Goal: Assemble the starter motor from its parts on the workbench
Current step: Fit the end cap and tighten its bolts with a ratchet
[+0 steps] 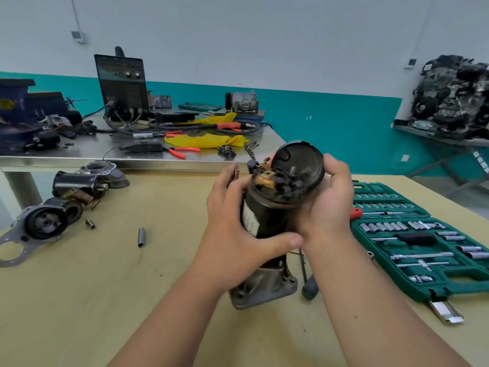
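Gripping the upright black cylindrical housing [260, 215] in your left hand [235, 223], you clasp the tilted round dark cap [301, 160] just above with curled right-hand fingers [334, 165].

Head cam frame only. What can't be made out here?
All in the head view:
- Starter motor body: label blurred, partly under the left hand.
- Brush end: dark and blurred; the tilted end cap in the right hand covers its far side.
- Screwdriver: shaft mostly behind the right wrist.
- Socket case: cut off by the right edge; socket markings too small.
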Demonstrator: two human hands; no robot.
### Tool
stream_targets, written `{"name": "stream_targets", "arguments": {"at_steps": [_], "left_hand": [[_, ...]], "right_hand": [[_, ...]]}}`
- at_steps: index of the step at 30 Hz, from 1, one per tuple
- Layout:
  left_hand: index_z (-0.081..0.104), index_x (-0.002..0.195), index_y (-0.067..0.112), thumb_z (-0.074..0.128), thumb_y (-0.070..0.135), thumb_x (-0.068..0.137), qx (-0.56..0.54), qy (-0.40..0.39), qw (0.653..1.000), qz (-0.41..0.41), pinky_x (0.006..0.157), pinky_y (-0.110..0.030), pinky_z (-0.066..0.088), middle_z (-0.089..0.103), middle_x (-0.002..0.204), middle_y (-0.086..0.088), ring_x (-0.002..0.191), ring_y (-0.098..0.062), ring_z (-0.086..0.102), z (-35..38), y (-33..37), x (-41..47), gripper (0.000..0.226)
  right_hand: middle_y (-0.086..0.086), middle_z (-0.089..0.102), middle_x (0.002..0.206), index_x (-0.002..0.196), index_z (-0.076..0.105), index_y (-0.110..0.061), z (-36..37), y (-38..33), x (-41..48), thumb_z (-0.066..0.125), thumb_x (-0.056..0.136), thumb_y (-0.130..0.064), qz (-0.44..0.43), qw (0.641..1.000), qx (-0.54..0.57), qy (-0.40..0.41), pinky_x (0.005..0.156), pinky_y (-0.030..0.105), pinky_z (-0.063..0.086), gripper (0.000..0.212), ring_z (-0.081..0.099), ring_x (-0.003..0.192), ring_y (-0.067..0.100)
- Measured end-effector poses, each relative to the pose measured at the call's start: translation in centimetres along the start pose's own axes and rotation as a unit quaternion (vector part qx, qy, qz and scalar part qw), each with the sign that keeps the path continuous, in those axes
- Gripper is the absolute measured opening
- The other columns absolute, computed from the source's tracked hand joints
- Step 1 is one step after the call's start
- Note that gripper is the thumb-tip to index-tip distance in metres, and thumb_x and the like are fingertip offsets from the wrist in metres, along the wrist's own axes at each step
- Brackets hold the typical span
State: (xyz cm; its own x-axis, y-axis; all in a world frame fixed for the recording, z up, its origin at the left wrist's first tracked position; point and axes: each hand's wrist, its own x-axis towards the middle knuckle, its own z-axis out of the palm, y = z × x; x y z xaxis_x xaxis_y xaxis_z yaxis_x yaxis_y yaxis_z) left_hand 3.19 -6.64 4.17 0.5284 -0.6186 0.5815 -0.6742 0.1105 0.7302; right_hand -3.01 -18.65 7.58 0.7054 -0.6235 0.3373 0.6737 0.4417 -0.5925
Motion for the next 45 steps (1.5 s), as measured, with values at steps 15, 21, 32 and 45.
{"name": "stream_targets", "arguments": {"at_steps": [15,21,32,45], "left_hand": [[0.066,0.111,0.021,0.076,0.033,0.06,-0.221,-0.057,0.973,-0.015,0.077,-0.021,0.053,0.073,0.106,0.0,0.1,-0.016,0.069,-3.9,-2.7,0.3,0.053],[0.061,0.119,0.009,0.078,0.038,0.059,-0.253,-0.004,0.967,-0.038,0.086,-0.044,0.056,0.071,0.11,-0.008,0.105,-0.026,0.067,-2.4,-2.5,0.4,0.068],[0.074,0.107,0.019,0.091,0.049,0.053,-0.429,-0.179,0.88,-0.099,0.08,-0.037,0.057,0.073,0.098,-0.007,0.091,-0.024,0.07,-4.0,-5.1,0.8,0.064],[0.063,0.124,0.001,0.076,0.031,0.079,-0.54,-0.239,0.803,-0.081,0.095,-0.041,0.052,0.069,0.115,-0.018,0.106,-0.029,0.066,-4.8,-3.9,1.5,0.056]], "right_hand": [[0.003,0.072,0.102,0.098,0.075,-0.02,1.7,2.5,-3.0,0.051,0.087,-0.036,-0.077,0.99,0.027,-0.111,0.086,0.032,0.053,0.031,0.066,0.101,0.017],[0.009,0.068,0.106,0.107,0.069,-0.014,2.0,2.4,-2.9,0.059,0.087,-0.031,-0.1,0.989,-0.078,-0.079,0.093,0.036,0.05,0.027,0.064,0.105,0.021],[-0.004,0.069,0.107,0.097,0.07,-0.031,-0.8,0.5,0.1,0.059,0.063,-0.06,-0.108,0.93,-0.328,0.127,0.092,0.041,0.049,0.046,0.062,0.107,0.018],[0.004,0.066,0.107,0.109,0.068,-0.028,-0.9,1.6,-4.0,0.059,0.076,-0.038,-0.175,0.96,-0.219,-0.006,0.09,0.046,0.048,0.035,0.062,0.105,0.026]]}}
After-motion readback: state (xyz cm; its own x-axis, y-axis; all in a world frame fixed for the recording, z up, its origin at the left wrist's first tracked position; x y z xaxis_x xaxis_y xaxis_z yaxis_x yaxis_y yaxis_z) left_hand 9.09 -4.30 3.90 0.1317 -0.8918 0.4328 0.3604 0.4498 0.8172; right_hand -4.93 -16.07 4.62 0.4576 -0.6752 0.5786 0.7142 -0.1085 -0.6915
